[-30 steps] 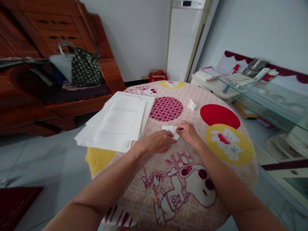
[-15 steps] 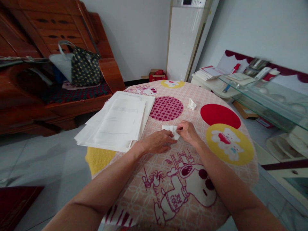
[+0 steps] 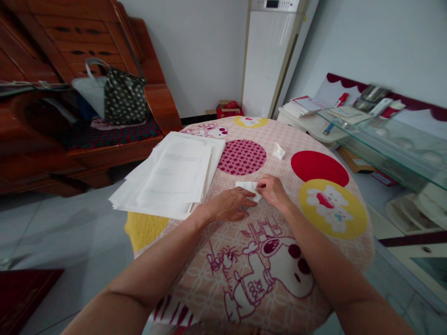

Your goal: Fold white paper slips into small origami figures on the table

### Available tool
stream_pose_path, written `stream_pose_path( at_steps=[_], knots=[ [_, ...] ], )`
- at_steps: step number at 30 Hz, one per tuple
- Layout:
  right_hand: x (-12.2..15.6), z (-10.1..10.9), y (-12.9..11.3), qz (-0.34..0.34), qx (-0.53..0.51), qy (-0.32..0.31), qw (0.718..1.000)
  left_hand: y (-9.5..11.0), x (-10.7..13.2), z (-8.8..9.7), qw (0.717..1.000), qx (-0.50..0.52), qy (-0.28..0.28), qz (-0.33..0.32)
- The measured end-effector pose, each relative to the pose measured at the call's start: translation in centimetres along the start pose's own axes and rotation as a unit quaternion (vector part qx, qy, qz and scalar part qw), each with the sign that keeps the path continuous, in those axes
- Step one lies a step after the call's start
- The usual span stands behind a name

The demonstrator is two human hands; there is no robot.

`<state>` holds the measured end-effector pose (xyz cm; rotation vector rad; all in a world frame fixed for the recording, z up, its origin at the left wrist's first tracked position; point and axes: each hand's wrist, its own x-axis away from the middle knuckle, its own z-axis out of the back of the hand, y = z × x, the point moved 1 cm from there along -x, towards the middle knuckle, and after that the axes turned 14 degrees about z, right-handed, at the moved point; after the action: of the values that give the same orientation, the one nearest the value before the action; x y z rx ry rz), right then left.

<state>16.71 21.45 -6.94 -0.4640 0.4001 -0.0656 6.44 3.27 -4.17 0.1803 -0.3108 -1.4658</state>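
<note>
A small folded white paper [image 3: 246, 187] lies near the middle of the round table [image 3: 314, 260], which wears a pink cartoon-printed cloth. My left hand [image 3: 228, 205] lies over the paper's near edge, fingers pressed down on it. My right hand [image 3: 274, 190] pinches the paper's right side with closed fingers. Both forearms reach in from the bottom of the view.
A stack of white sheets [image 3: 171, 174] overhangs the table's left edge. A crumpled white scrap [image 3: 278, 151] lies farther back. A wooden bench with a bag [image 3: 117, 95] stands at left, a glass shelf [image 3: 387, 139] with books and clutter at right, a white appliance [image 3: 267, 56] behind.
</note>
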Motion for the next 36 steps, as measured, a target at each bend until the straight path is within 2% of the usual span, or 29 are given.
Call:
stream_pose_path(
  at_steps=[10, 14, 17, 27, 36],
  knots=[
    [0.0, 0.0, -0.1, -0.001, -0.005, 0.004, 1.000, 0.2, -0.4, -0.1, 1.000, -0.010, 0.006, -0.022],
    [0.2, 0.7, 0.2, -0.012, -0.050, 0.036, 0.998, 0.3, -0.4, -0.2, 1.000, -0.012, 0.013, -0.010],
    [0.7, 0.9, 0.6, 0.018, -0.070, 0.054, 0.996, 0.3, -0.3, -0.1, 1.000, -0.011, 0.009, -0.007],
    [1.8, 0.0, 1.8, 0.083, -0.049, -0.008, 0.995, 0.3, -0.4, -0.2, 1.000, -0.004, 0.014, -0.010],
    [1.8, 1.4, 2.9, 0.038, -0.039, -0.002, 0.998, 0.6, -0.4, 0.2, 1.000, -0.007, -0.005, 0.014]
  ],
)
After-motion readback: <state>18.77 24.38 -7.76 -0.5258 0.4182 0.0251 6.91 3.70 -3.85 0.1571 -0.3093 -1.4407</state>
